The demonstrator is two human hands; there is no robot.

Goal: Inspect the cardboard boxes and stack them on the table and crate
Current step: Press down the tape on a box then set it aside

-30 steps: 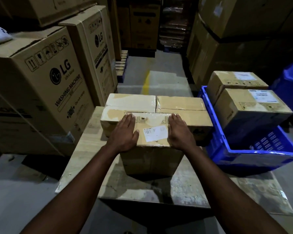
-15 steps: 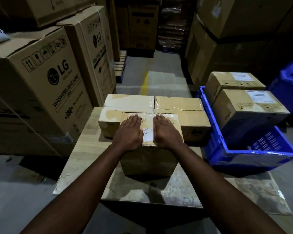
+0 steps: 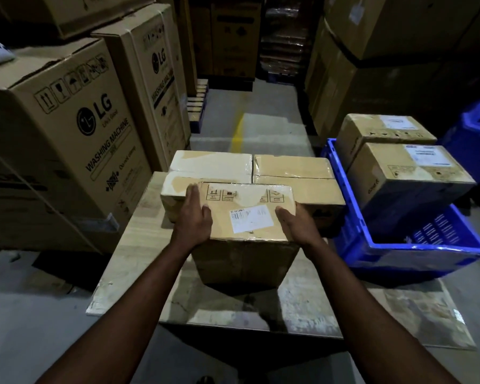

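**Cardboard box (image 3: 247,217) under both hands, ready for checking**

Tall washing-machine cartons (image 3: 67,134) stand at far left. The box sits on the surface (image 3: 133,245), just in front of the taped boxes (image 3: 288,167). The left grip (image 3: 194,220) lies open, its fingers straight along the top left edge. The right grip (image 3: 294,225) meets the top right edge with the thumb on top; its fingers are hidden, so I cannot tell whether it is closed. Best to press evenly from both sides, turn the box slowly to check its label (image 3: 251,218) and seams, then lift it level. To the right, the blue crate (image 3: 399,248) holds two labelled boxes (image 3: 410,167).
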